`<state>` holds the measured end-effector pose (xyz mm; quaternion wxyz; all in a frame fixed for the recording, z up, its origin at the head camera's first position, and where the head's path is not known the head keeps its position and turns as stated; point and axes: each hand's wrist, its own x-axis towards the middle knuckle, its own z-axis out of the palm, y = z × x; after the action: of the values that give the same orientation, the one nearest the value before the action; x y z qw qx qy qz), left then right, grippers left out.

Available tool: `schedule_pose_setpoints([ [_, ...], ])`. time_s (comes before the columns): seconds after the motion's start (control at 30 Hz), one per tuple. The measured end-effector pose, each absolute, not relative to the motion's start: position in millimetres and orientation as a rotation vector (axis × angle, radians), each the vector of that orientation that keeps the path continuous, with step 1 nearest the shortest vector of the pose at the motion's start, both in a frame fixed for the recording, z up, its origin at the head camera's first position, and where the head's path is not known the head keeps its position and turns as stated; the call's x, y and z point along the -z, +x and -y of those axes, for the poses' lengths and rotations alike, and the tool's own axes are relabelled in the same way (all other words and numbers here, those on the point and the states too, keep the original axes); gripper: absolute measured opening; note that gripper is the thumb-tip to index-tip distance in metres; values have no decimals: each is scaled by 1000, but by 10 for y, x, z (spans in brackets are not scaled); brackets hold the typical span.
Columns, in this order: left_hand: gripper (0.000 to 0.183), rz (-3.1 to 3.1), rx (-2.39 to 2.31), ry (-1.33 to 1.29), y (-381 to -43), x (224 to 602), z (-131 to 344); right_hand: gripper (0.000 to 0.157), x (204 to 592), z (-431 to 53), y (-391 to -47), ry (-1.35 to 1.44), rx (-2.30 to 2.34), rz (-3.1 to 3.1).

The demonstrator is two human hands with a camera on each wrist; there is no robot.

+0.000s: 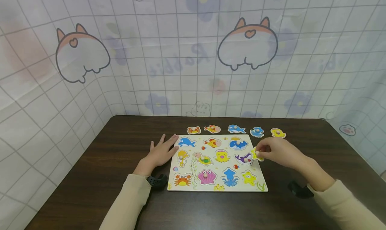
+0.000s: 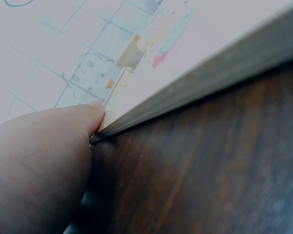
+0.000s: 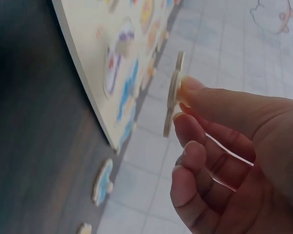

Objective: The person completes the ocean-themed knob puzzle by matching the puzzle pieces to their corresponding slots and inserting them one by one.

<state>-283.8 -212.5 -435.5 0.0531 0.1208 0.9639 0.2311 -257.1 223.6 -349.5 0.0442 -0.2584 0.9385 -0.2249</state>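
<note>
My right hand (image 1: pixel 280 151) pinches a yellow star puzzle piece (image 1: pixel 254 154) by its knob, thumb and fingertips together. The right wrist view shows this piece edge-on, held up away from the puzzle board (image 1: pixel 241 188). In the head view it overlaps the board's right edge beside the purple dolphin piece (image 1: pixel 243 159). A printed yellow starfish picture (image 1: pixel 248 178) lies at the board's lower right. My left hand (image 1: pixel 158 154) rests with fingers spread at the board's upper left edge, its fingertips touching the rim.
Behind the board, in a row, lie a crab piece (image 1: pixel 194 130), a fish piece (image 1: pixel 212 129), a blue dolphin piece (image 1: pixel 236 129), a blue squid piece (image 1: pixel 257 132) and a yellow octopus piece (image 1: pixel 277 133). Knobbed pieces, including a turtle (image 1: pixel 203 159) and a pink shell (image 1: pixel 207 177), sit on the board.
</note>
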Motion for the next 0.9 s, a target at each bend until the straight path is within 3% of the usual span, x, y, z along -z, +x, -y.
schedule_pose_setpoints([
  [0.9,64,-2930,-710,364,-2831,4349,2126,16,3780,-1974,-2359,-893,664,-2661],
])
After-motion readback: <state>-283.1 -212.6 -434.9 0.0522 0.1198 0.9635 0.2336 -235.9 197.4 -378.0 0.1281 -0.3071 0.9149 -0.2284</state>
